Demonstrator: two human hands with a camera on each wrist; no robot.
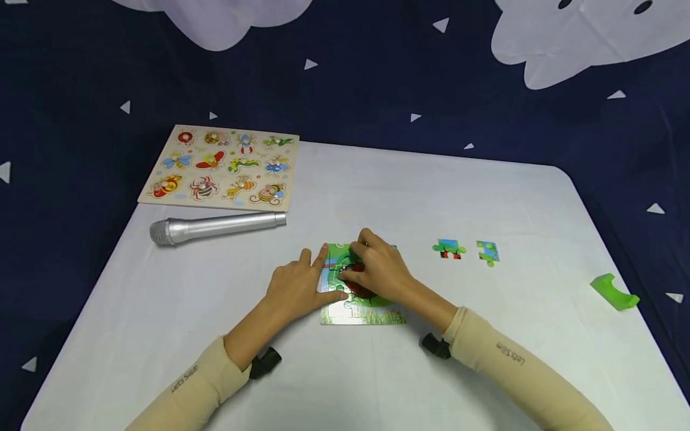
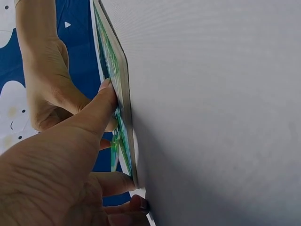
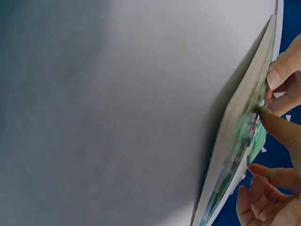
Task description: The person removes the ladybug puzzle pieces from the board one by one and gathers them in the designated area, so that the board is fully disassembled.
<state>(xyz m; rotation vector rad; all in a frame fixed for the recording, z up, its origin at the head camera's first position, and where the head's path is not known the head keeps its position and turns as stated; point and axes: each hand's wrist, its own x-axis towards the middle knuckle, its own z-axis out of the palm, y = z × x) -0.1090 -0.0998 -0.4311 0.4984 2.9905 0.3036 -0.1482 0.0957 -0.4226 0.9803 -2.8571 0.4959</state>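
Note:
A small jigsaw puzzle [image 1: 366, 318] in a shallow tray lies on the table, showing a red and black ladybug on green. My left hand [image 1: 293, 287] rests at its left side, thumb and forefinger spread, with the thumb tip on the picture. Over the upper middle, my right hand [image 1: 383, 266] pinches a green puzzle piece [image 3: 257, 143] between thumb and fingers. That piece stands tilted above the puzzle surface in the right wrist view. Part of the picture is hidden under the right hand. Two loose pieces lie to the right, one green and red [image 1: 449, 248], one blue and green [image 1: 488, 252].
A wooden insect peg board [image 1: 223, 167] lies at the back left, with a silver microphone [image 1: 226, 227] in front of it. Near the right edge of the white table [image 1: 345, 383] sits a green curved block [image 1: 614, 293]. A dark blue patterned cloth [image 1: 366, 84] hangs behind.

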